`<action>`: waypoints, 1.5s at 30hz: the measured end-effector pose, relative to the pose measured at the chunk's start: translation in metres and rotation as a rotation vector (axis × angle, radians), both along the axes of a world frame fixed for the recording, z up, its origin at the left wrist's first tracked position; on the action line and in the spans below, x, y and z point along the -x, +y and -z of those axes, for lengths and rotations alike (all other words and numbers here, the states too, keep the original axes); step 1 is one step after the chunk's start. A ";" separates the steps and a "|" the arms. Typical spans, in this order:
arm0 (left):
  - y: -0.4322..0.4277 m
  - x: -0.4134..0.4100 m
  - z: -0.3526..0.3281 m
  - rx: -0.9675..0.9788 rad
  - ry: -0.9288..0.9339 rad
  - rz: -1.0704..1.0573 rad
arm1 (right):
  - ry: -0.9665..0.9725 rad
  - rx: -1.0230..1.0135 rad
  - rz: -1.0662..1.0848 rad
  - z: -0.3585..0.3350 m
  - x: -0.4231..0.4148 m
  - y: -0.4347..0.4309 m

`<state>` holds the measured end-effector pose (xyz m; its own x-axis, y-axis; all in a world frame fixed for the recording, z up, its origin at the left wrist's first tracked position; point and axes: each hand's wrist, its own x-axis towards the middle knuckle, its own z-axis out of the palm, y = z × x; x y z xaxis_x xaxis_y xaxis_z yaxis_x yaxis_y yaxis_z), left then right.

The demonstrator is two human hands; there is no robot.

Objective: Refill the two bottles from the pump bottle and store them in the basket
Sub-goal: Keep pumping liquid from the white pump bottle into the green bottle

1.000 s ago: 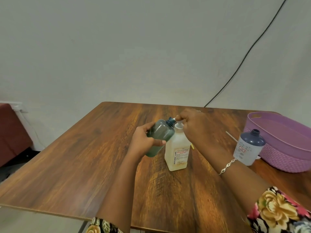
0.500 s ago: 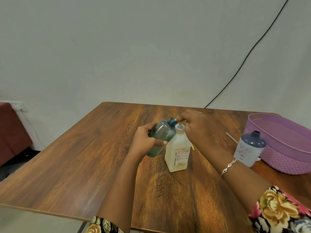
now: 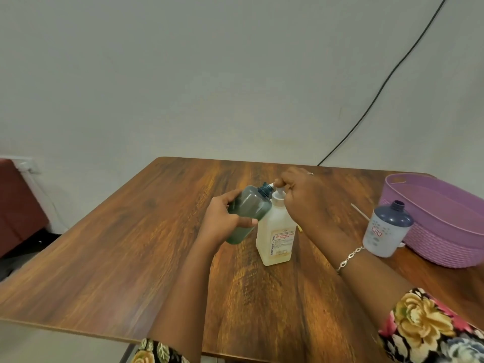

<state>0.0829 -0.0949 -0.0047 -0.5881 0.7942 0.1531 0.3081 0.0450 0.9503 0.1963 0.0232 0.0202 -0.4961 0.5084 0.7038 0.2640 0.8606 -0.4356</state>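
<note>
Head view: all task items are on or over the wooden table [image 3: 131,244].

Left hand [image 3: 222,221]: fingers and thumb are curled round the body of the green translucent bottle [image 3: 248,210], holding it clear of the table. The bottle is tilted, its open threaded neck pointing up and to the right, right at the nozzle of the pump bottle [image 3: 275,237].

Pump bottle: white, labelled, upright near the table's centre, just right of the green bottle.

Right hand [image 3: 306,203]: fingers are curled over the pump bottle's head from above, gripping it. A bracelet [image 3: 349,258] sits on the wrist. Whether liquid is flowing cannot be told.

Second bottle [image 3: 387,229], which has a pale body, a dark blue shoulder and no cap, stands upright at the right, just in front of the purple basket [image 3: 445,247]; contact between them cannot be told. The basket rests at the table's right side.

A thin white stick [image 3: 360,212] lies on the table between the pump bottle and the basket. A black cable [image 3: 387,77] runs down the wall behind.
</note>
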 end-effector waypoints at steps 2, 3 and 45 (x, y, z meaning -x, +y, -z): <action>-0.001 0.000 -0.002 -0.014 -0.001 0.010 | 0.031 0.038 -0.013 -0.003 -0.005 0.003; -0.001 0.000 -0.004 -0.018 0.000 0.013 | 0.033 0.069 -0.019 -0.006 -0.006 0.005; 0.003 0.004 -0.001 -0.024 -0.009 0.020 | 0.184 -0.202 0.117 0.018 0.020 0.006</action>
